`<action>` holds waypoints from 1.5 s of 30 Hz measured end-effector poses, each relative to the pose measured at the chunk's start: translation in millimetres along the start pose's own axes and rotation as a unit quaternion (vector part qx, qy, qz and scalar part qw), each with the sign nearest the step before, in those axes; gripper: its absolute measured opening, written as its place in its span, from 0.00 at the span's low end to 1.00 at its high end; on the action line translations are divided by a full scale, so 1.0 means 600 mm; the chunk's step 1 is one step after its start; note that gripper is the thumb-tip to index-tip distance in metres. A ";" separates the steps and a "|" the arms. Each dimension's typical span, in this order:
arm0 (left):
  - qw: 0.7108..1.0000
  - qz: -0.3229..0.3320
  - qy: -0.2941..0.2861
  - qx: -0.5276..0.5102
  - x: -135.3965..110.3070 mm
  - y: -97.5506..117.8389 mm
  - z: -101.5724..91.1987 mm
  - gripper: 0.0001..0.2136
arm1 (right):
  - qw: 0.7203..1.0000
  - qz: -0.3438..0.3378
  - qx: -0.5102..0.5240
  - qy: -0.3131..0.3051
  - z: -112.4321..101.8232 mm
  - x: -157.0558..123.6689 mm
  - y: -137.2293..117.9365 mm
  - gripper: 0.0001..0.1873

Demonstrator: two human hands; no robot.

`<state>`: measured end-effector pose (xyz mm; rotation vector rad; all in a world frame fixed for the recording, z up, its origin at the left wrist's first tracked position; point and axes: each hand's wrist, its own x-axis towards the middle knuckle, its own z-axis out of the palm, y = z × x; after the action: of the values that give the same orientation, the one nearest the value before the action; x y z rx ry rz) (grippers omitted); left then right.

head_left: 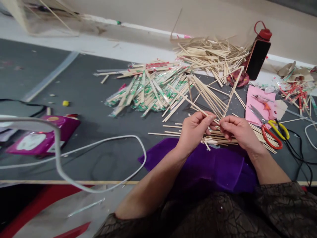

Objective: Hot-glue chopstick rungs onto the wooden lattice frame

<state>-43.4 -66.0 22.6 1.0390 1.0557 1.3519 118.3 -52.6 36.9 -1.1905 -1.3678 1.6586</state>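
My left hand (194, 130) is closed in a pinch around a thin wooden chopstick (182, 95) that slants up and to the left. Close beside it, my right hand (235, 129) pinches at the chopstick's near end; its fingertips partly hide the grip. Just beyond both hands stands a frame of joined chopsticks (210, 94), with a row of parallel sticks on one slanting side. More loose chopsticks (170, 133) lie under and around my hands, above a purple cloth (215, 165) at the table's front edge.
Wrapped chopsticks (151, 89) and a bare chopstick pile (210, 49) lie behind. To the right are scissors (268, 127), pink paper (252, 109), and a phone (258, 59) leaning on a red-capped bottle (264, 34). A white cable (106, 137) and purple packet (61, 130) are left.
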 end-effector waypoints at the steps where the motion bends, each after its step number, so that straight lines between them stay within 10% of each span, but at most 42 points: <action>1: 1.000 0.002 -0.005 0.019 -0.001 0.000 -0.001 0.06 | 1.000 -0.006 -0.023 0.001 0.001 -0.001 0.000 0.07; 12: 0.984 0.034 -0.095 0.148 -0.012 0.002 -0.003 0.07 | 0.961 -0.076 -0.266 -0.006 -0.009 -0.006 -0.007 0.07; 24: 0.983 0.031 -0.124 0.135 -0.017 -0.005 0.006 0.09 | 0.982 -0.076 0.066 0.161 -0.080 0.012 -0.019 0.09; 30: 0.962 0.075 -0.166 0.206 -0.019 -0.021 0.008 0.09 | 0.973 -0.116 0.060 0.190 -0.114 0.028 -0.035 0.10; 41: 0.950 0.077 -0.209 0.218 -0.029 -0.007 0.008 0.09 | 0.914 -0.140 -0.247 0.291 -0.223 0.143 -0.148 0.14; 45: 0.952 0.058 -0.213 0.211 -0.026 -0.005 0.005 0.10 | 0.807 -0.134 -0.482 0.315 -0.221 0.169 -0.149 0.20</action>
<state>-39.4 -81.6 20.1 1.6486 0.9814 0.9401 201.1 107.4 96.5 -1.7496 -1.8179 0.1896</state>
